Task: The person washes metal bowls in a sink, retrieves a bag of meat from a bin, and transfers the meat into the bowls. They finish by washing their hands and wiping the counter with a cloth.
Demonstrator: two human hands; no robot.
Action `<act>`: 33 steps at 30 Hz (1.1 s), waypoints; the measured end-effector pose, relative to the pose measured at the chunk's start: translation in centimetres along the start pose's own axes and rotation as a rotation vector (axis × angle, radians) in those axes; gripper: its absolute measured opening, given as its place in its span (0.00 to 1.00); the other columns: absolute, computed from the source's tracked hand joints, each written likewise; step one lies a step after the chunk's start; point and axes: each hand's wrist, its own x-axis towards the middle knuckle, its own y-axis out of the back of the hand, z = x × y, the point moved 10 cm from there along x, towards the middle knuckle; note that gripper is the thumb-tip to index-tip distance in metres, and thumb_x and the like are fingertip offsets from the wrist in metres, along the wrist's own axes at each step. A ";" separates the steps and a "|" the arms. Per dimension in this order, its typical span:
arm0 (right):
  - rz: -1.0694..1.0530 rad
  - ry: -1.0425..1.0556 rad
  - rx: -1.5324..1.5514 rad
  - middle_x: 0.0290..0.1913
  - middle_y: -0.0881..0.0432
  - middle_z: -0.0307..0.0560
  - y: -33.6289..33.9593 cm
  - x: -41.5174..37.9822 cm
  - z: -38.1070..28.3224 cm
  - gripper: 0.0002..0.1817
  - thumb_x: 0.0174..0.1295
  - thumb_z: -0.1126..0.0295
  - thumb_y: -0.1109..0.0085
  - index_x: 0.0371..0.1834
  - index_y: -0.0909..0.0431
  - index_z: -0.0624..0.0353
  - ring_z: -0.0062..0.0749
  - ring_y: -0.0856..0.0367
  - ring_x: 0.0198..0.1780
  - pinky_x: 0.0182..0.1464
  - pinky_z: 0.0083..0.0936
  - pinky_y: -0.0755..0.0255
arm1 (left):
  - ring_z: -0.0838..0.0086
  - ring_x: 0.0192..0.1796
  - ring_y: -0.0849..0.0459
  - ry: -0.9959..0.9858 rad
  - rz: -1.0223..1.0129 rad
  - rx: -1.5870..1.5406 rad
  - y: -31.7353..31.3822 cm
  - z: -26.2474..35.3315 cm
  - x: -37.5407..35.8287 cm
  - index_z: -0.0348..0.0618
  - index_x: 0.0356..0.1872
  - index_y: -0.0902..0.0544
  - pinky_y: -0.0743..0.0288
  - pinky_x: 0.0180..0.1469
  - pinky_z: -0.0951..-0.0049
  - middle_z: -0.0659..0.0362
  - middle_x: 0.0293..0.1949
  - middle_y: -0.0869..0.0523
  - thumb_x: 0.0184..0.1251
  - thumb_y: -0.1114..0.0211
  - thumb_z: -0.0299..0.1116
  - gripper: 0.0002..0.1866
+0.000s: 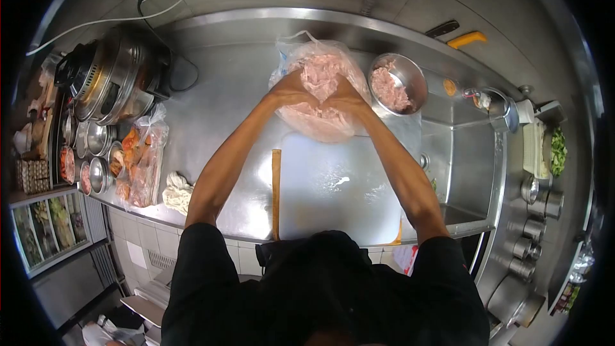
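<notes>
A large clear plastic bag (320, 129) full of pale pink raw meat (319, 64) lies on the steel counter in front of me. My left hand (293, 90) is at the left side of the meat, and my right hand (346, 95) is at the right. Both are cupped inward around a clump of it between them; some fingers are hidden in the meat. Just right of the bag stands a round steel pot (419, 83), partly filled with similar raw meat. Nearer to me lies a white cutting board (339, 186) with wet spots.
A sink (471, 160) is on the right. Two knives, one with a yellow handle (467, 40), are at the back wall. At left stand a steel countertop appliance (112, 80), steel bowls (99, 138), a bag of orange-coloured meat (144, 160) and a crumpled cloth (177, 192).
</notes>
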 end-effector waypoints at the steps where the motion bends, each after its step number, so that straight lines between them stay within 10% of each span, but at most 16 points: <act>1: 0.044 0.099 -0.008 0.62 0.33 0.62 0.7 0.7 -0.5 0.58 0.26 0.68 0.24 0.66 0.45 0.73 0.44 0.36 0.66 0.67 0.25 0.41 | 0.60 0.61 0.28 -0.002 -0.007 0.003 0.1 0.7 -0.1 0.40 0.62 0.32 0.35 0.64 0.71 0.49 0.58 0.25 0.23 0.23 0.36 0.51; 10: 0.002 0.506 0.352 0.48 0.20 0.49 11.1 -2.4 -12.7 0.41 0.31 0.80 0.27 0.57 0.31 0.66 0.34 0.20 0.48 0.57 0.28 0.27 | 0.63 0.53 0.21 -0.201 0.234 0.094 6.1 18.4 -1.4 0.40 0.53 0.24 0.29 0.58 0.70 0.50 0.50 0.18 0.29 0.21 0.35 0.40; 13: 0.070 0.420 0.081 0.21 0.17 0.41 18.3 -7.0 -15.6 0.13 0.39 0.68 0.29 0.29 0.15 0.62 0.25 0.21 0.26 0.35 0.24 0.25 | 0.67 0.50 0.19 -0.243 0.181 0.013 5.5 23.7 0.9 0.35 0.46 0.18 0.30 0.58 0.72 0.48 0.47 0.16 0.36 0.22 0.32 0.29; 16: 0.187 0.501 0.011 0.29 0.15 0.48 25.8 -7.4 -12.1 0.14 0.45 0.66 0.33 0.31 0.14 0.66 0.30 0.17 0.33 0.38 0.22 0.25 | 0.70 0.40 0.18 -0.815 0.169 -0.011 2.1 33.2 -0.5 0.34 0.49 0.25 0.22 0.44 0.73 0.53 0.41 0.17 0.45 0.28 0.25 0.26; 18: 0.199 0.496 -0.070 0.32 0.16 0.47 26.3 -8.0 -9.8 0.20 0.40 0.68 0.31 0.39 0.18 0.63 0.29 0.19 0.32 0.40 0.24 0.25 | 0.66 0.49 0.20 -0.259 -0.036 0.032 -2.9 27.5 5.1 0.39 0.50 0.21 0.28 0.54 0.70 0.51 0.46 0.17 0.34 0.21 0.36 0.34; 20: 0.328 0.652 -0.025 0.40 0.17 0.49 26.0 -8.9 -8.0 0.34 0.34 0.73 0.30 0.53 0.24 0.61 0.31 0.19 0.36 0.44 0.27 0.24 | 0.70 0.48 0.20 -0.413 0.021 -0.167 -7.1 22.6 9.9 0.40 0.50 0.19 0.28 0.54 0.73 0.55 0.49 0.17 0.41 0.24 0.36 0.29; 21: 0.109 0.274 -0.054 0.47 0.19 0.49 24.3 -5.6 -2.6 0.45 0.31 0.75 0.30 0.62 0.34 0.61 0.34 0.19 0.39 0.47 0.29 0.25 | 0.70 0.49 0.21 -0.338 -0.029 -0.143 -9.0 21.4 9.8 0.39 0.53 0.21 0.29 0.55 0.72 0.55 0.51 0.18 0.41 0.24 0.37 0.33; 22: 0.004 0.031 -0.257 0.47 0.20 0.48 22.2 -5.0 0.5 0.40 0.34 0.75 0.30 0.60 0.31 0.61 0.33 0.21 0.45 0.46 0.26 0.26 | 0.70 0.51 0.22 -0.263 -0.080 -0.114 -10.9 20.3 9.5 0.38 0.56 0.24 0.29 0.56 0.70 0.56 0.53 0.20 0.41 0.23 0.37 0.36; 29: 0.104 0.111 -0.498 0.36 0.16 0.46 19.2 -3.6 2.7 0.23 0.45 0.74 0.36 0.49 0.22 0.61 0.29 0.18 0.36 0.42 0.23 0.24 | 0.62 0.36 0.16 -0.164 0.182 0.166 -1.6 8.2 6.0 0.36 0.44 0.19 0.23 0.42 0.67 0.48 0.35 0.15 0.48 0.31 0.42 0.23; 31: 0.114 0.357 -0.221 0.32 0.15 0.51 15.6 -5.5 -3.2 0.17 0.43 0.71 0.37 0.40 0.18 0.61 0.30 0.16 0.37 0.42 0.21 0.25 | 0.61 0.35 0.15 -0.095 0.365 0.465 3.5 5.4 3.3 0.35 0.42 0.19 0.23 0.41 0.65 0.46 0.36 0.15 0.49 0.33 0.41 0.22; 33: -0.022 0.481 0.271 0.34 0.16 0.52 7.2 -2.7 -2.7 0.14 0.47 0.71 0.38 0.39 0.20 0.65 0.28 0.17 0.39 0.43 0.20 0.26 | 0.52 0.40 0.15 0.362 0.031 0.423 2.3 -5.7 3.8 0.31 0.34 0.17 0.23 0.43 0.59 0.42 0.34 0.15 0.53 0.38 0.39 0.17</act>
